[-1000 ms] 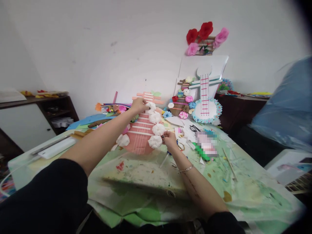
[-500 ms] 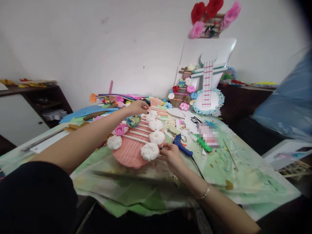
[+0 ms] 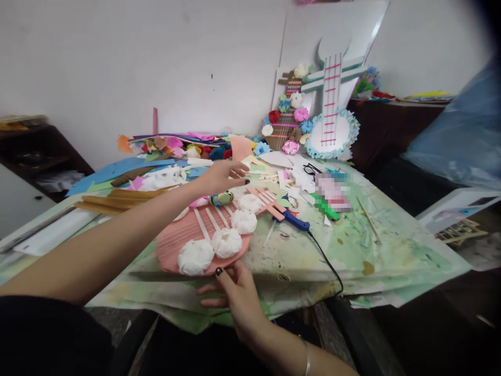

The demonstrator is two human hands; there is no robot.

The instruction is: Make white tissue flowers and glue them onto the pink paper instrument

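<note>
A pink paper guitar [image 3: 172, 235] lies on the table, its neck pointing right and away. Large white crumpled-paper flowers [image 3: 227, 243] line its near side, and a green-and-yellow paper flower [image 3: 222, 199] sits on the far side. Above that far side hovers my left hand [image 3: 221, 177], fingers spread and holding nothing. My right hand [image 3: 240, 297] is at the guitar's near edge, its thumb beside the rim and its fingers apart. Under the guitar's neck, partly covered, rests a blue glue gun [image 3: 295, 220] with a black cord.
Colourful paper scraps and flowers [image 3: 176, 146] are heaped along the back. Against the wall lean a brown flowered guitar [image 3: 279, 133] and a white-and-blue one [image 3: 332, 104]. A thin stick [image 3: 368, 219] lies on the stained green table cover [image 3: 336, 266]. Brown paper strips [image 3: 117, 202] are at left.
The pink guitar has turned clockwise, so its neck now points right over the glue gun. My left hand has lifted off it. The right hand has moved down and left, and the view has tilted downward.
</note>
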